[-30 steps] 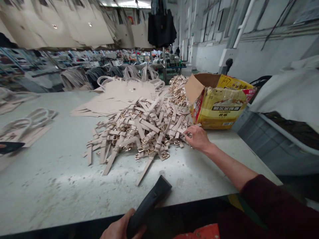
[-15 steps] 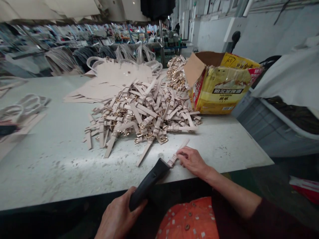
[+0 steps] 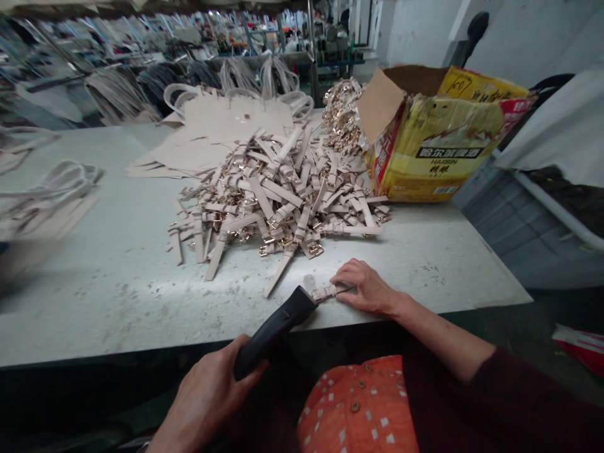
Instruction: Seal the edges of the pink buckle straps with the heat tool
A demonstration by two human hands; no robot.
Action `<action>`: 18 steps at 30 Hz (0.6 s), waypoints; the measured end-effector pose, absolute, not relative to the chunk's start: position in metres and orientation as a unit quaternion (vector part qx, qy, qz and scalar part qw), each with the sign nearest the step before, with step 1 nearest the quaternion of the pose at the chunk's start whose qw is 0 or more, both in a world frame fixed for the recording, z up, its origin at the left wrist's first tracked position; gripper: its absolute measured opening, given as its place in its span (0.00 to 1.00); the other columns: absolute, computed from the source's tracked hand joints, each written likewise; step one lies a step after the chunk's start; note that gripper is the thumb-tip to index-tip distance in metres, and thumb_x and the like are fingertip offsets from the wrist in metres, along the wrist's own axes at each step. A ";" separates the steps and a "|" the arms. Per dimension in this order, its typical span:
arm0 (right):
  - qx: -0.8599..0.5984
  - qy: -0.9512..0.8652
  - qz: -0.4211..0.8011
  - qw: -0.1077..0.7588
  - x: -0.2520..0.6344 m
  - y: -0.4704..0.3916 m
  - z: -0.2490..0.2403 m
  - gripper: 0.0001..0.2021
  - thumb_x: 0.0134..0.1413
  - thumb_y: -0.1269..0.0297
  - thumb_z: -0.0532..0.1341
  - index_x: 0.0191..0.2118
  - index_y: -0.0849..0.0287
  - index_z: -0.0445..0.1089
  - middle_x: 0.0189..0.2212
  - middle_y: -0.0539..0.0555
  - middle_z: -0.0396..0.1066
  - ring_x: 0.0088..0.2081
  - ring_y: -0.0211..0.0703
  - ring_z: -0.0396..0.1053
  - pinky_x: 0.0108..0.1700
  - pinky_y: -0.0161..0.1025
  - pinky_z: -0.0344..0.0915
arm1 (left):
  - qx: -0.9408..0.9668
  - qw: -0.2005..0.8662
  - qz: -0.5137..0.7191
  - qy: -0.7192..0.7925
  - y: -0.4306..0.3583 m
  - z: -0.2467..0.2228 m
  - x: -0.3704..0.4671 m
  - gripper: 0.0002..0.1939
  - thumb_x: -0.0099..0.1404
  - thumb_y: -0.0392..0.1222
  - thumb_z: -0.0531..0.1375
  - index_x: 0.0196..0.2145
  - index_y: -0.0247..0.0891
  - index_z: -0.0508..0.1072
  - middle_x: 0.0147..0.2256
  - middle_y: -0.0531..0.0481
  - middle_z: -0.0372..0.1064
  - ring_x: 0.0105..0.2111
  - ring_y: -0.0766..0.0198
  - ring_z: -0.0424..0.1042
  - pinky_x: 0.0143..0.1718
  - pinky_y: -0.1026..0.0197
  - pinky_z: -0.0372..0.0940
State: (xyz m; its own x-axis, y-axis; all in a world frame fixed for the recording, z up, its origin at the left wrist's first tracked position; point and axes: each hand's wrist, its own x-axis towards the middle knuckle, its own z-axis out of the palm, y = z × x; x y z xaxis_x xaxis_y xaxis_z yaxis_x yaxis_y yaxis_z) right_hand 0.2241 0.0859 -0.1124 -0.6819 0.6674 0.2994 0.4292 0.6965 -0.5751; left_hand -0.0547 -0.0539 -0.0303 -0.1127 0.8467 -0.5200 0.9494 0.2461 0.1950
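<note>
My left hand (image 3: 207,384) is wrapped round the handle of a black hair clipper (image 3: 276,330), reaching over the front edge of the table. Its wide head meets the near end of a short beige buckle strap (image 3: 324,292). My right hand (image 3: 365,288) pinches that strap at its other end, resting low on the tabletop; the fingers hide part of the strap. Just beyond both hands spreads a big heap of similar beige straps (image 3: 278,195) with gold buckles. One loose strap end (image 3: 279,275) juts out of the heap toward the clipper.
On the table (image 3: 141,302), flat beige panels (image 3: 217,132) with handles lie behind the heap. More buckles (image 3: 343,113) are piled beside a yellow cardboard box (image 3: 434,151). A grey bin (image 3: 514,226) stands off the right edge. Blurred panels and handles (image 3: 56,189) lie on the left.
My view has tipped downward. The strap in my right hand has turned from slanting to nearly level, and its far end is now behind my fingers. The clipper head stays against it.
</note>
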 end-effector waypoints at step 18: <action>-0.270 -0.875 0.299 0.268 0.218 0.089 -0.116 0.05 0.49 0.71 0.63 0.35 0.59 0.70 0.31 0.54 0.68 0.37 0.44 0.63 0.40 0.40 0.61 | 0.673 0.246 -0.119 0.687 -0.009 -0.017 -0.039 0.11 0.58 0.48 0.53 0.36 0.42 0.69 0.31 0.50 0.73 0.32 0.62 0.72 0.31 0.65 0.57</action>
State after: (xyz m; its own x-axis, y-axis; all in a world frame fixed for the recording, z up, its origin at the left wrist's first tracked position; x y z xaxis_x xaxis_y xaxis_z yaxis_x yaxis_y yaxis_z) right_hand 0.2181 0.0892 -0.1162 -0.7110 0.6324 0.3075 0.3122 0.6758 -0.6677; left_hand -0.0386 -0.0091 -0.0170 0.0271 0.8664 -0.4986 0.9838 0.0654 0.1670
